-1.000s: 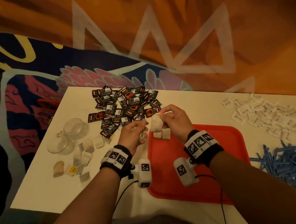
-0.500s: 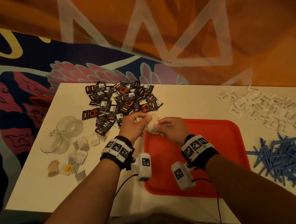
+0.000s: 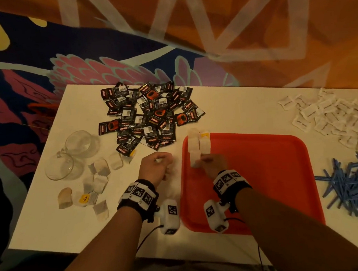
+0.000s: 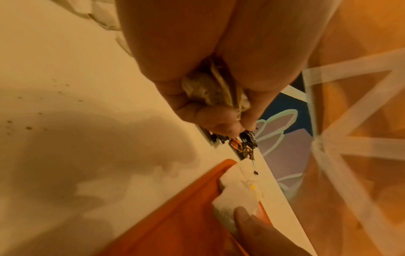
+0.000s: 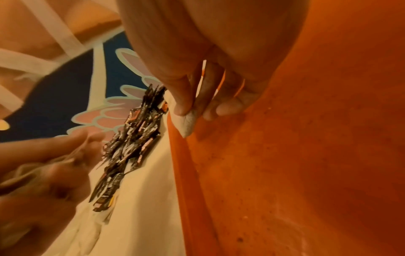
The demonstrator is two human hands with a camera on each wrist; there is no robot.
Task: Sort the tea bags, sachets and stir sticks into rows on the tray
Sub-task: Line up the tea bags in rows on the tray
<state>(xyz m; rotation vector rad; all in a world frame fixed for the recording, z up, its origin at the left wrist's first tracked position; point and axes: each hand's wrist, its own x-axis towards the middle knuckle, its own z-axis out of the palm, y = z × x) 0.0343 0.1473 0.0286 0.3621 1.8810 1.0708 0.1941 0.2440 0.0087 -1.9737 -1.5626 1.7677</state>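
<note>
You are laying tea bags at the tray's [image 3: 280, 141] upper-left corner: your right hand [image 3: 213, 164] pinches one tea bag [image 3: 195, 160] onto the row, your left hand [image 3: 155, 166] clutches spare tea bags [image 4: 210, 90], so feed the next one in below.

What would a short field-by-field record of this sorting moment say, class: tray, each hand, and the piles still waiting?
Tray: red tray, a few tea bags lined at its far left corner
Right hand: pinching a tea bag down onto the tray
Left hand: holding bunched tea bags over the table
Waiting: black sachets, white sachets, blue stir sticks, loose tea bags
Other: two glass cups
</note>
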